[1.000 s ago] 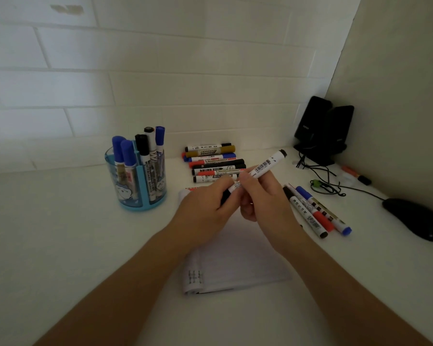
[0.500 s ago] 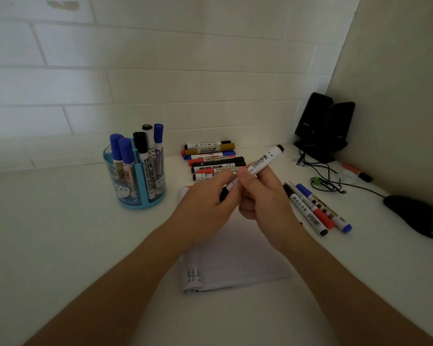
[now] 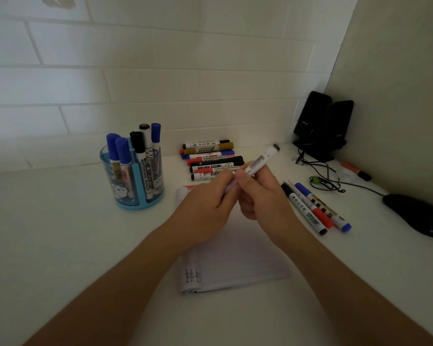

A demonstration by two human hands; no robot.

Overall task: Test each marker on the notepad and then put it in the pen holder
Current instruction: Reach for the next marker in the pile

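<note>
Both hands hold one white marker (image 3: 261, 159) above the notepad (image 3: 238, 260); its dark end points up and to the right. My left hand (image 3: 203, 206) grips the lower end, which its fingers hide. My right hand (image 3: 260, 193) pinches the barrel just above. The blue pen holder (image 3: 135, 181) stands to the left with several markers upright in it. A row of several markers (image 3: 211, 158) lies behind my hands. Three more markers (image 3: 315, 208) lie to the right of the notepad.
Two black speakers (image 3: 320, 126) stand in the back right corner with cables (image 3: 320, 178) trailing forward. A black mouse (image 3: 415, 214) lies at the right edge, an orange marker (image 3: 355, 169) beside the wall. The white desk meets tiled wall behind.
The hands and marker have lifted slightly and stayed together; the marker's angle is nearly the same. Nothing else on the desk has moved.
</note>
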